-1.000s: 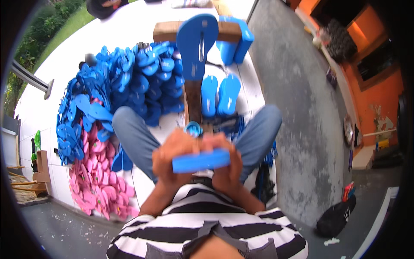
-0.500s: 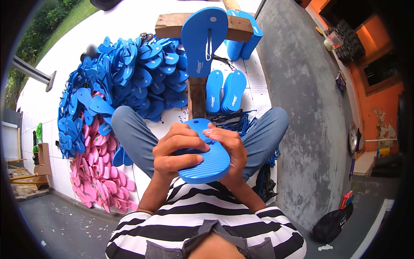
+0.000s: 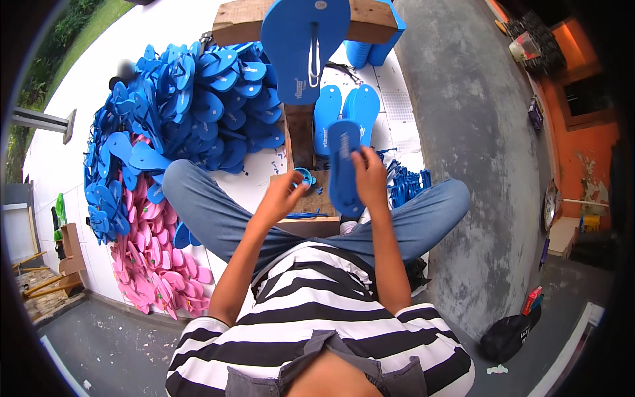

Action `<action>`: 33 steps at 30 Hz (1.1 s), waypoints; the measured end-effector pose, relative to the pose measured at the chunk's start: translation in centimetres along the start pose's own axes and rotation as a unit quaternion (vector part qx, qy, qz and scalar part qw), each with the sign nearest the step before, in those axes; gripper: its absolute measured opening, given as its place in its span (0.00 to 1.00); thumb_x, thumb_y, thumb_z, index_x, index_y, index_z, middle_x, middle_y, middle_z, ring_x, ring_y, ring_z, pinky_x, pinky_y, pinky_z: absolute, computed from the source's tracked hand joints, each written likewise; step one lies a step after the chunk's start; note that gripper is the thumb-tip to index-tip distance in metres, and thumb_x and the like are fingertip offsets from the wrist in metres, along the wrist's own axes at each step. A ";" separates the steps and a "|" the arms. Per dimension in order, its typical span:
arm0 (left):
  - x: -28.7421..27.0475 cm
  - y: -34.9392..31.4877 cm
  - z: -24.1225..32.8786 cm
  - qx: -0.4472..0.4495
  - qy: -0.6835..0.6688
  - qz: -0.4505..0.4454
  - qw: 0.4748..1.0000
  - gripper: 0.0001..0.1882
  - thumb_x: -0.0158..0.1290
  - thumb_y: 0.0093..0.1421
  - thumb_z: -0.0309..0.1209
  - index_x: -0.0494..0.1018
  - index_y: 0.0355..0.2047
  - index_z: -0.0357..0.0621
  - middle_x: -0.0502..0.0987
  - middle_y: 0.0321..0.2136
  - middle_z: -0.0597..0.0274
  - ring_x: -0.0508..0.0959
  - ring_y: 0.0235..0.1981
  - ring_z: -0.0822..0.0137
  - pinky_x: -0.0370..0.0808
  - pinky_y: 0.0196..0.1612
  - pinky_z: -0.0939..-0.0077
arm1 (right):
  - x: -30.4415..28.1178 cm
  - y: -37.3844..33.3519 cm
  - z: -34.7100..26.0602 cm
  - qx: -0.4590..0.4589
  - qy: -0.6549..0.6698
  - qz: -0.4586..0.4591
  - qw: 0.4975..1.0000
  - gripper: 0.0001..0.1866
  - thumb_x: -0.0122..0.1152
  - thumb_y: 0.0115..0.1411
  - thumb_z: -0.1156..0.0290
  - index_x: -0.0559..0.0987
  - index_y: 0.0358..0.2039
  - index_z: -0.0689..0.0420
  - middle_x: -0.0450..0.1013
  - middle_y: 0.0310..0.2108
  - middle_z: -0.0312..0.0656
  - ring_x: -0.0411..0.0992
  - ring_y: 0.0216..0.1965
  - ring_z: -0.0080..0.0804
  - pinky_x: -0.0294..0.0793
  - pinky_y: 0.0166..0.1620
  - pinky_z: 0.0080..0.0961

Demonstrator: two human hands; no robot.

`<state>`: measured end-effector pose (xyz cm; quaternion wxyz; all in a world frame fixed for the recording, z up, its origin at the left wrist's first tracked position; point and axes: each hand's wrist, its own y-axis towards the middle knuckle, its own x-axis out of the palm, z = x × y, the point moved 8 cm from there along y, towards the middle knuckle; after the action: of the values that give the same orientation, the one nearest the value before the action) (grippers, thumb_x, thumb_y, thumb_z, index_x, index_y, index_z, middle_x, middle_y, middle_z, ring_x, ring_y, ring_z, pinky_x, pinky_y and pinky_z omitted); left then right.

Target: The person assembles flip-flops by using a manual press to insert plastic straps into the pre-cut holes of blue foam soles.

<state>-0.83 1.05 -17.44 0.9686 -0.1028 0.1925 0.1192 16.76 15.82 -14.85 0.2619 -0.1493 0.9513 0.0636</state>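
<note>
My right hand (image 3: 372, 178) grips a blue flip-flop sole (image 3: 342, 165) by its right edge, the sole standing nearly lengthwise away from me. My left hand (image 3: 283, 193) is at a small round teal ring or dish (image 3: 304, 176) on the wooden base (image 3: 311, 228) between my legs. Its fingers are bent and apart at the rim; whether they touch the inside is hard to tell. Beyond them, another blue sole (image 3: 301, 59) rests against a wooden crossbar (image 3: 238, 21), with a looped metal wire (image 3: 313, 63) through its middle. Blue straps (image 3: 305, 215) lie on the base.
A large heap of blue flip-flops (image 3: 192, 99) and a pink flip-flop pile (image 3: 155, 258) spread on the left. Stacked blue soles (image 3: 362, 109) stand ahead, more beyond them. Loose blue straps (image 3: 407, 185) lie by my right knee. A grey wall or ledge (image 3: 456, 165) runs along the right.
Both hands were gripping a sole close to me. The left has let go and moved to the teal ring; the right has carried the sole forward and turned it.
</note>
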 end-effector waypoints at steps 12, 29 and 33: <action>13.0 -2.1 -15.9 0.024 0.355 -0.301 0.885 0.17 0.60 0.51 0.32 0.75 0.41 0.41 0.78 0.35 0.46 0.80 0.39 0.47 0.79 0.41 0.55 | 1.3 4.0 7.8 0.050 -0.210 0.068 0.974 0.23 0.53 0.64 0.61 0.72 0.52 0.67 0.72 0.46 0.60 0.70 0.49 0.57 0.69 0.51 0.44; 9.9 -1.7 -13.8 -0.033 0.438 -0.257 0.861 0.10 0.52 0.58 0.34 0.79 0.30 0.43 0.81 0.30 0.48 0.82 0.37 0.49 0.80 0.37 0.58 | 16.2 -10.9 11.5 0.004 -0.355 -0.507 0.785 0.14 0.60 0.54 0.66 0.82 0.37 0.60 0.78 0.38 0.54 0.77 0.44 0.51 0.76 0.46 0.44; 5.5 -0.5 -6.2 0.004 0.340 -0.176 0.924 0.10 0.54 0.57 0.34 0.79 0.30 0.40 0.80 0.34 0.51 0.80 0.38 0.52 0.78 0.38 0.61 | 15.2 -9.3 10.9 -0.014 -0.257 -0.476 0.841 0.14 0.60 0.56 0.65 0.81 0.37 0.62 0.79 0.37 0.53 0.77 0.39 0.50 0.76 0.45 0.41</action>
<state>2.11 0.11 -25.14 0.8506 -0.1656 0.4897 -0.0965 12.46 5.31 -32.41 0.4927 -0.5655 0.6611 -0.0195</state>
